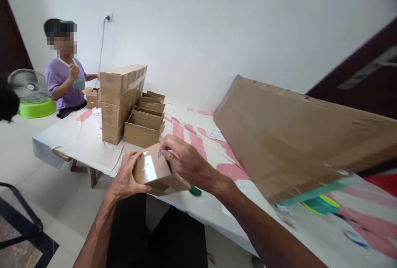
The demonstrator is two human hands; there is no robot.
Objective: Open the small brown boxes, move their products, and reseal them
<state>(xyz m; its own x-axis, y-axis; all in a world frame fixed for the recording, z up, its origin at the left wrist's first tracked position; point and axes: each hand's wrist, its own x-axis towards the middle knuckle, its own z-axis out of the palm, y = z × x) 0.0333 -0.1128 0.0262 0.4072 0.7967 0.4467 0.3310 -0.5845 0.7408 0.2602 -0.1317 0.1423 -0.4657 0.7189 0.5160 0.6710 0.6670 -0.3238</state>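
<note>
Well left of the stack of taped cartons (111, 106) stands a fan (31, 88) with a bright green base; the badge at its hub is too small to read. Between the fan and the stack is a person in a purple top (66, 80), one hand raised near the chest, the other arm reaching behind the stack. A small open carton (93, 97) sits on the stack's far left side. Above and behind the stack, a plug fills a wall socket (108, 17).

Nearer the camera than the stack, past the edge of the cloth-covered bench (89, 135), the left hand (127, 177) is clamped on the held carton (161, 173), whose tape shines. Just right of the stack stand open cartons (144, 125). In front of these, the right hand (182, 156) has its fingers bunched at the held carton's upper face, by a small greyish piece; whether they pinch it, I cannot tell.

Farther right of the stack lies a printed sheet (215, 135), its print too blurred to read, then a large cardboard panel (304, 135) leaning at a slant.
</note>
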